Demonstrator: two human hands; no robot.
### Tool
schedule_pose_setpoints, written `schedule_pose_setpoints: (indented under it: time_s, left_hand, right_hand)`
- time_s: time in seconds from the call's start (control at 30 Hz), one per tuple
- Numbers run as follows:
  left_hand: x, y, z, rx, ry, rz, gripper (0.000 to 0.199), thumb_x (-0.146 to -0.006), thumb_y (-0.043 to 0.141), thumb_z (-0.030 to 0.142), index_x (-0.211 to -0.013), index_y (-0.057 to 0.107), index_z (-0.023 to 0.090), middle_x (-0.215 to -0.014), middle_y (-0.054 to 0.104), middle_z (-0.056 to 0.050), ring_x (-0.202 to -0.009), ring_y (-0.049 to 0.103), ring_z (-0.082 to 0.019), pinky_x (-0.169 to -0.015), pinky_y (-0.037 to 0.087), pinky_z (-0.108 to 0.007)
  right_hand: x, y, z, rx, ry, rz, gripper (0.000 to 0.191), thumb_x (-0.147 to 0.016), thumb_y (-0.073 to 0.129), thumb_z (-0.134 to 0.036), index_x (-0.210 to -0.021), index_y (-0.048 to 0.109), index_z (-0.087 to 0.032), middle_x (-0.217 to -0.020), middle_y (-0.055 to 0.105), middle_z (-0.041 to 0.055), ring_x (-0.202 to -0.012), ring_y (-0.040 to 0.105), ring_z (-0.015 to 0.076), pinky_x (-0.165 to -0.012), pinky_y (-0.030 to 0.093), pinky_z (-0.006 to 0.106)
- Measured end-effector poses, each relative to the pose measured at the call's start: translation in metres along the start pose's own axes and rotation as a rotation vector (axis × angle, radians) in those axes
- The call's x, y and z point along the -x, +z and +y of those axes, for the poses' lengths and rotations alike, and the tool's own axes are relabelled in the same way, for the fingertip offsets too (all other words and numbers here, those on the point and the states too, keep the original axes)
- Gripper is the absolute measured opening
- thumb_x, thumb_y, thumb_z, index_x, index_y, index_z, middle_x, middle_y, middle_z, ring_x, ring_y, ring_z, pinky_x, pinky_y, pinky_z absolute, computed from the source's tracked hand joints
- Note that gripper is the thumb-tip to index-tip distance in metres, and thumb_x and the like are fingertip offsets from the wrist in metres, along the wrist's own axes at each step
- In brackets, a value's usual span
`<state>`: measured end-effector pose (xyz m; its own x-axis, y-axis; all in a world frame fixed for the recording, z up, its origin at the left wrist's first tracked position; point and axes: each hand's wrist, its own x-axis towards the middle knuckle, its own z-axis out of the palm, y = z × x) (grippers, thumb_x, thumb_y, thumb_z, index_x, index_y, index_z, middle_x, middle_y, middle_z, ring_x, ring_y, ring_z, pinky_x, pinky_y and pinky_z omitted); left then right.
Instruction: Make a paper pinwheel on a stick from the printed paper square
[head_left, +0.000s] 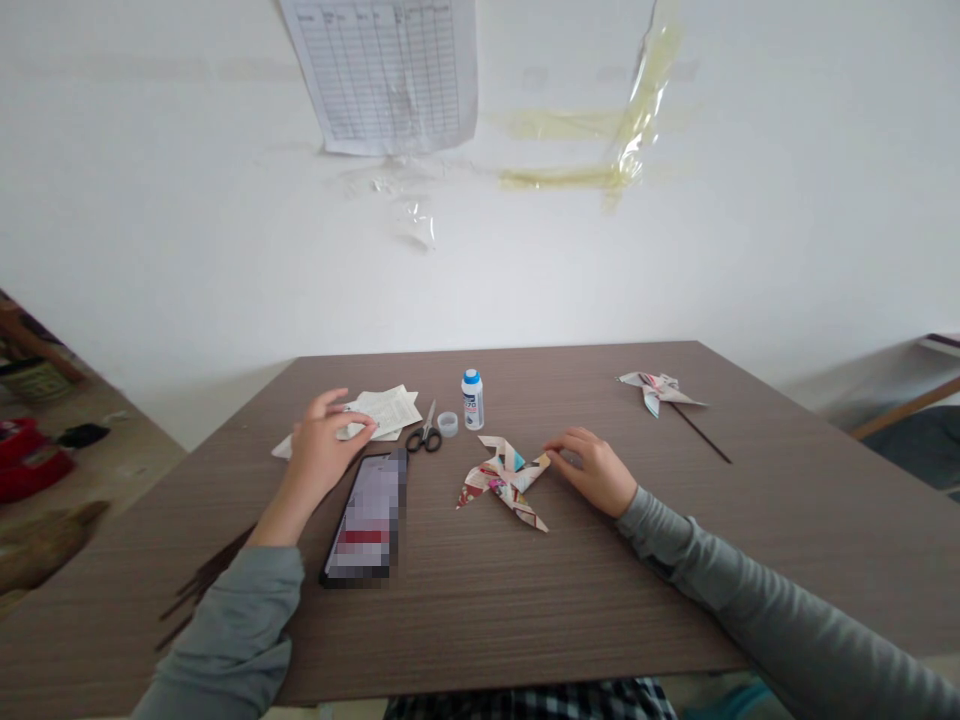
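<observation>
Inspection of your work area on the wood-grain **surface** (570, 620) finds a folded paper pinwheel (504, 482), printed in red, teal and cream, lying flat near the middle of the surface, with no stick visible in it. Your right hand (592, 472) sits at its right side, fingers (562, 443) loosely curled and fingertips at or just touching the nearest vane; no pinch is evident. Your left hand (328, 448) rests toward the far-left part of the surface, partly curled and open over loose paper sheets (386, 412), not pinching them. A blurred smartphone (365, 518) lies just below that hand. Toward the far edge, between your 2 hands, stand a white glue bottle with a blue cap (472, 399) and a small round clear container (448, 424), beside black-handled scissors (424, 436). A second paper pinwheel (656, 392) on a thin dark stick (701, 432) lies near the far-right corner. Assessment: the folded pinwheel should be very light, soft and fragile, with vanes liable to crease or spring open. Take hold at the central hub with a gentle pinch, not by the vane tips.
</observation>
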<state>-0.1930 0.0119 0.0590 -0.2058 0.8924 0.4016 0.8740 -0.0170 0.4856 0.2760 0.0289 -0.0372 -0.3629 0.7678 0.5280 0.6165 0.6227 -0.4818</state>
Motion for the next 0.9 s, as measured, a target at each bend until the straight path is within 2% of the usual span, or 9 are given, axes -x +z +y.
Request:
schedule_pose_setpoints:
  time_s: [0.1, 0.2, 0.33, 0.47, 0.57, 0.67, 0.77, 0.9]
  left_hand:
    - [0.008, 0.018, 0.025, 0.031, 0.125, -0.031, 0.02, -0.109, 0.09, 0.033, -0.09, 0.094, 0.028, -0.174, 0.078, -0.01, -0.154, 0.08, -0.038, -0.144, 0.059, -0.062]
    - [0.016, 0.035, 0.048, 0.074, 0.244, -0.1, 0.015, -0.107, 0.093, 0.03, -0.093, 0.096, 0.03, -0.17, 0.082, -0.009, -0.152, 0.081, -0.037, -0.146, 0.059, -0.066]
    - [0.028, 0.056, 0.074, 0.164, 0.332, -0.202, 0.012, -0.108, 0.097, 0.027, -0.097, 0.099, 0.031, -0.172, 0.081, -0.01, -0.158, 0.08, -0.039, -0.147, 0.057, -0.072]
    - [0.046, 0.078, 0.094, 0.217, 0.37, -0.268, 0.014, -0.11, 0.097, 0.025, -0.098, 0.101, 0.032, -0.173, 0.083, -0.011, -0.161, 0.078, -0.042, -0.147, 0.056, -0.078]
    - [0.06, 0.092, 0.103, 0.233, 0.384, -0.29, 0.013, -0.11, 0.098, 0.026, -0.101, 0.102, 0.033, -0.174, 0.083, -0.012, -0.166, 0.076, -0.045, -0.147, 0.054, -0.081]
    - [0.07, 0.1, 0.107, 0.213, 0.356, -0.301, 0.017, -0.108, 0.099, 0.022, -0.1, 0.102, 0.037, -0.172, 0.085, -0.009, -0.165, 0.077, -0.045, -0.149, 0.052, -0.082]
    - [0.075, 0.102, 0.109, 0.208, 0.333, -0.302, 0.02, -0.108, 0.099, 0.02, -0.099, 0.102, 0.038, -0.171, 0.086, -0.008, -0.168, 0.076, -0.046, -0.15, 0.051, -0.083]
    - [0.078, 0.1, 0.112, 0.239, 0.348, -0.32, 0.018, -0.111, 0.098, 0.022, -0.104, 0.104, 0.038, -0.172, 0.084, -0.011, -0.168, 0.074, -0.047, -0.148, 0.047, -0.092]
  right_hand:
    - [-0.001, -0.001, -0.001, -0.017, -0.035, 0.032, 0.018, -0.12, 0.079, -0.024, -0.12, 0.095, -0.03, -0.111, 0.094, 0.0098, -0.108, 0.091, 0.0324, -0.106, 0.078, 0.049]
    - [-0.003, -0.001, -0.004, -0.045, -0.092, 0.046, 0.022, -0.122, 0.075, -0.023, -0.121, 0.096, -0.03, -0.112, 0.094, 0.0101, -0.109, 0.09, 0.0323, -0.106, 0.078, 0.049]
    - [-0.003, 0.001, -0.009, -0.09, -0.156, 0.066, 0.025, -0.125, 0.074, -0.023, -0.123, 0.098, -0.029, -0.113, 0.093, 0.0114, -0.108, 0.089, 0.0322, -0.104, 0.077, 0.048]
    - [-0.001, 0.005, -0.013, -0.123, -0.193, 0.07, 0.026, -0.129, 0.074, -0.031, -0.127, 0.099, -0.03, -0.115, 0.092, 0.0115, -0.109, 0.088, 0.0313, -0.103, 0.077, 0.048]
    - [-0.001, 0.008, -0.017, -0.133, -0.22, 0.055, 0.026, -0.131, 0.075, -0.038, -0.128, 0.1, -0.032, -0.115, 0.092, 0.0115, -0.107, 0.087, 0.0312, -0.101, 0.077, 0.048]
    - [-0.001, 0.012, -0.021, -0.136, -0.256, 0.042, 0.026, -0.131, 0.076, -0.039, -0.127, 0.101, -0.033, -0.114, 0.093, 0.0119, -0.105, 0.086, 0.0314, -0.1, 0.076, 0.049]
    - [-0.002, 0.015, -0.024, -0.137, -0.266, 0.013, 0.021, -0.128, 0.081, -0.038, -0.124, 0.102, -0.035, -0.113, 0.093, 0.0112, -0.103, 0.085, 0.0318, -0.099, 0.076, 0.05]
    - [-0.002, 0.019, -0.026, -0.121, -0.242, 0.0, 0.017, -0.125, 0.087, -0.037, -0.127, 0.104, -0.037, -0.114, 0.094, 0.0118, -0.104, 0.085, 0.0335, -0.098, 0.075, 0.05]
